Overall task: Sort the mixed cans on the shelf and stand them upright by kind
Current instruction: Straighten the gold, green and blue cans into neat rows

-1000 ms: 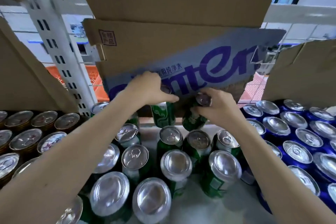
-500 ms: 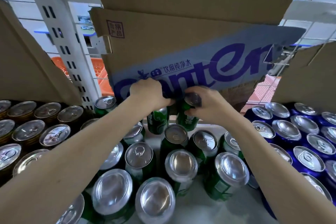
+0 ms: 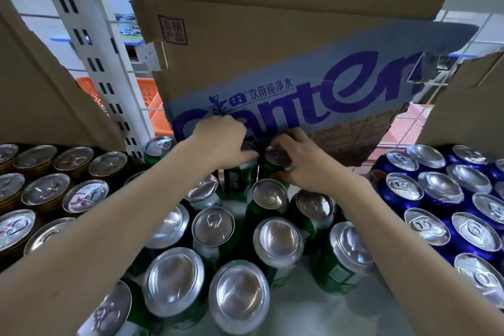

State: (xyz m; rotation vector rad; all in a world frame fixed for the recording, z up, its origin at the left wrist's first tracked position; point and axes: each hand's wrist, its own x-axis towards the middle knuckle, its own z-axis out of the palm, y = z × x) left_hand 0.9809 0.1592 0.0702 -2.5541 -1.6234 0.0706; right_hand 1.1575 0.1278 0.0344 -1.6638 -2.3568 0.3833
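Observation:
Both hands reach to the back of the shelf, under a cardboard flap. My left hand (image 3: 222, 142) grips the top of a green can (image 3: 238, 180) that stands upright. Right beside it, my right hand (image 3: 302, 163) holds a second green can (image 3: 275, 159), its silver top tilted toward me. Several more green cans (image 3: 268, 199) stand upright in the middle of the shelf in front of them. Gold-brown cans (image 3: 46, 191) fill the left side and blue cans (image 3: 439, 191) fill the right side.
A cardboard box with blue lettering (image 3: 286, 76) hangs low over the back of the shelf. Cardboard dividers stand at the left (image 3: 46, 95) and the right (image 3: 469, 101). A white slotted shelf post (image 3: 101, 63) rises at the back left. White shelf floor (image 3: 313, 308) shows at the front.
Both hands have carried their green cans further back and closer together. The right hand's can has come from tilted to nearly upright beside the left one.

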